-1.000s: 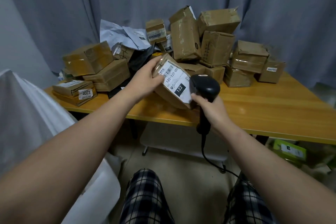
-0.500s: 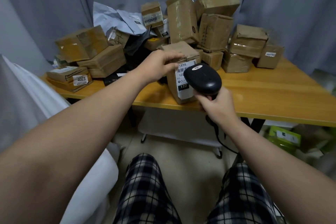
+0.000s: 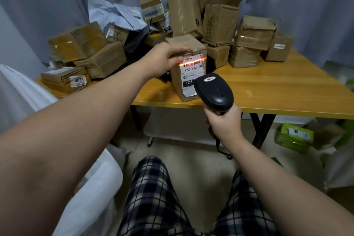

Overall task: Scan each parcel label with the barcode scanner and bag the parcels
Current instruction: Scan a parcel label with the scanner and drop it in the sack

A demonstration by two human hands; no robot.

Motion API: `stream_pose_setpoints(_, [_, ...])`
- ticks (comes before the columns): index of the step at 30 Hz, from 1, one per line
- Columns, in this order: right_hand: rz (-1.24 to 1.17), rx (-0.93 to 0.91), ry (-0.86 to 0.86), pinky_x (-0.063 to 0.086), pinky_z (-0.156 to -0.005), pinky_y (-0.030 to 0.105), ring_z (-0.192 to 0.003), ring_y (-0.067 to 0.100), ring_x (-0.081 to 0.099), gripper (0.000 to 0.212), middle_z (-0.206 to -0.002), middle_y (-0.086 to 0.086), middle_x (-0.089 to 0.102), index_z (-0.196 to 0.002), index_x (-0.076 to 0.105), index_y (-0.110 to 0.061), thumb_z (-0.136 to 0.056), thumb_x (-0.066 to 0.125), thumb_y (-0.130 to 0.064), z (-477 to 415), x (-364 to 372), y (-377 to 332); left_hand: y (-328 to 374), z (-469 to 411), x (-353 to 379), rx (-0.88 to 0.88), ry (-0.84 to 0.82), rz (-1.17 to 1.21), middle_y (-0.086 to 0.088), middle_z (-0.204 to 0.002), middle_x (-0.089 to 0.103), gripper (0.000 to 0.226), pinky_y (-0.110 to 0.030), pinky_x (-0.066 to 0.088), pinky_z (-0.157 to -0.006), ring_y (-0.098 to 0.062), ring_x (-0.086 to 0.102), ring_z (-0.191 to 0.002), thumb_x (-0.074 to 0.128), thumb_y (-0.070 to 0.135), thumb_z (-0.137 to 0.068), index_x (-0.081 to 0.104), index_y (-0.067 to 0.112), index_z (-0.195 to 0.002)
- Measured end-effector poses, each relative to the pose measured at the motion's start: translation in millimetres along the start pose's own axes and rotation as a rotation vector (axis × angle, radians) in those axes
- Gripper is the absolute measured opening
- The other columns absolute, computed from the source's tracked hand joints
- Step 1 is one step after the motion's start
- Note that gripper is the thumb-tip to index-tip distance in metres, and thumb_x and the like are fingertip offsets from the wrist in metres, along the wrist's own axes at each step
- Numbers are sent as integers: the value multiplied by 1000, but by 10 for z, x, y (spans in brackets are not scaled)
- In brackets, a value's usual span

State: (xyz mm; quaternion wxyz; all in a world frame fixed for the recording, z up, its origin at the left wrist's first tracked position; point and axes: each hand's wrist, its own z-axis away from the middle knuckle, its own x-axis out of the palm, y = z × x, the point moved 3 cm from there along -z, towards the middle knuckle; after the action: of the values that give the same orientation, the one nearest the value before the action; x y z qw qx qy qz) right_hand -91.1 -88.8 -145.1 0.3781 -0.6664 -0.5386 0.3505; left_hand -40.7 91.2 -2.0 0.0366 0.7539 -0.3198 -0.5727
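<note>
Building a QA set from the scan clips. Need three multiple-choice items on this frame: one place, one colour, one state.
1. Where does the parcel being scanned stand?
A) on the table, near its front edge
B) on the floor
C) on the person's lap

2. What colour is the scan line across the label?
A) green
B) orange-red
C) blue

3. What is the right hand doing?
A) hanging empty
B) gripping the barcode scanner
C) pressing flat on the table

Answers:
1 A, the box stands upright on the wood by the front edge, with the left hand holding its top.
2 B, a glowing orange-red bar crosses the barcode.
3 B, its fingers curl round the black handle.
</note>
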Motion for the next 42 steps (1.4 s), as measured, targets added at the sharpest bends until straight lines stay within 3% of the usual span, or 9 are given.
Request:
stream_pose_setpoints(8, [17, -60, 8, 55, -63, 29, -66, 20, 67, 48, -67, -1, 64, -88, 68, -1, -68, 67, -45, 23, -9, 55, -43, 2, 0, 3, 6, 13, 0, -147, 46, 44, -35, 28, -116, -15, 37, -138, 55, 9, -96, 49, 16, -139])
stream_pose_setpoints(14, [47, -75, 13, 52, -63, 25, -67, 20, 67, 30, -67, -5, 63, -88, 66, -7, -72, 70, -32, 18, -11, 75, -81, 26, -4, -5, 38, 48, -1, -142, 52, 42, -25, 33, -109, -13, 44, -132, 56, 9, -95, 53, 16, -136])
stream_pose_setpoints(19, [52, -95, 10, 51, -62, 21, -66, 17, 66, 26, -66, -7, 63, -88, 66, -8, -73, 71, -28, 30, 4, 60, -110, 32, -11, -25, 92, 122, 1, -129, 58, 30, -23, 40, -99, -7, 50, -119, 59, 9, -94, 60, 13, -123])
stream_pose_setpoints(27, [64, -88, 25, 51, -62, 24, -66, 21, 67, 39, -66, 0, 64, -88, 67, -3, -70, 69, -38, 11, 4, 87, -147, 57, -3, -28, 133, 189, 1, -132, 55, 19, -10, 39, -91, -3, 47, -119, 60, 6, -92, 56, 13, -109])
stream_pose_setpoints(31, [38, -80, 27, 54, -63, 28, -66, 23, 67, 46, -66, 4, 66, -85, 68, 0, -67, 68, -42, 46, -19, 134, -186, 82, 25, -43, 184, 228, -5, -137, 55, 14, -22, 45, -97, -13, 48, -129, 61, 6, -91, 52, 15, -96])
stream_pose_setpoints(35, [22, -50, 43, 51, -64, 24, -65, 21, 66, 50, -66, 2, 65, -84, 68, 2, -66, 68, -45, 120, -52, 185, -256, 106, 41, -53, 226, 240, -6, -133, 58, 12, -37, 48, -101, -15, 52, -125, 63, 7, -90, 54, 12, -96])
stream_pose_setpoints(42, [27, -20, 75, 56, -68, 31, -70, 26, 69, 44, -69, 5, 67, -87, 68, -8, -65, 68, -45, 156, -93, 148, -270, 152, 75, -63, 328, 280, -5, -126, 63, 5, -40, 49, -100, -14, 56, -120, 64, 9, -90, 61, 10, -93])
